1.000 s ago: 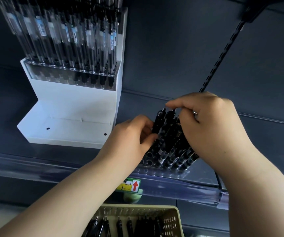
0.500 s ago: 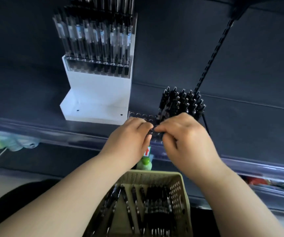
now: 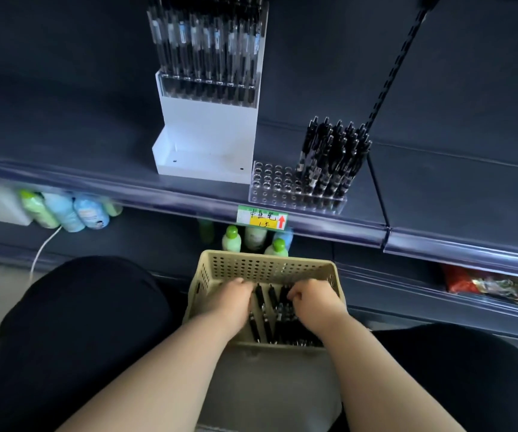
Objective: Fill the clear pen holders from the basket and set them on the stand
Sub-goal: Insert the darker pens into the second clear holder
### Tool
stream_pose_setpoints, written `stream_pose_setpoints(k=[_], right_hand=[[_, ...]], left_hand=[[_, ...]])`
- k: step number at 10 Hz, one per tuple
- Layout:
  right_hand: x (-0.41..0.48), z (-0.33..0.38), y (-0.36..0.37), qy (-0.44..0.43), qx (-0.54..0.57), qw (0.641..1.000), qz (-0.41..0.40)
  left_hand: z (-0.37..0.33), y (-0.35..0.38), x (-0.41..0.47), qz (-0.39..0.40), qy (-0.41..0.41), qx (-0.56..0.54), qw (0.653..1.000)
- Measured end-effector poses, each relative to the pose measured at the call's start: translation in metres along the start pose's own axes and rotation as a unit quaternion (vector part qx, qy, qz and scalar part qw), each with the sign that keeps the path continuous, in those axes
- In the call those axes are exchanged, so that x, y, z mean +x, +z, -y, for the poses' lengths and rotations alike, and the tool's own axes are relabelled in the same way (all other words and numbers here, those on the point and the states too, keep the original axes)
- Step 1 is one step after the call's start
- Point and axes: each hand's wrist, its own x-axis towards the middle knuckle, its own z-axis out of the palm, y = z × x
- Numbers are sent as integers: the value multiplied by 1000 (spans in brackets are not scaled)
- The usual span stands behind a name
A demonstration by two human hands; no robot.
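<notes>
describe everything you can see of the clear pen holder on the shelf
The clear pen holder is a see-through plastic block drilled with rows of round holes. It lies flat at the front of the dark shelf, right of the white stand. Black pens stand in its right part; the left holes are empty.

left hand (image 3: 236, 296) and right hand (image 3: 315, 300) fingertips are hiding among basket pens (image 3: 260, 302); stand pens (image 3: 208, 42) are running off the top edge.
</notes>
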Motion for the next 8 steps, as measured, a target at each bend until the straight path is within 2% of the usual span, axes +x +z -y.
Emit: stream_pose_setpoints(k=[1, 2, 3, 4, 8], right_hand=[[4, 1, 23, 15, 12, 999, 33], [14, 4, 40, 21, 15, 998, 56], [29, 4, 50, 27, 21, 997, 65], [48, 5, 63, 38, 24, 996, 71], [83, 14, 120, 68, -20, 992, 101]], left_hand=[[1, 12, 1, 65, -23, -53, 996], [2, 19, 11, 82, -101, -156, 979], [5, 32, 23, 102, -139, -158, 972], [4, 41, 33, 70, -211, -193, 956], [5, 75, 65, 58, -274, -252, 927]])
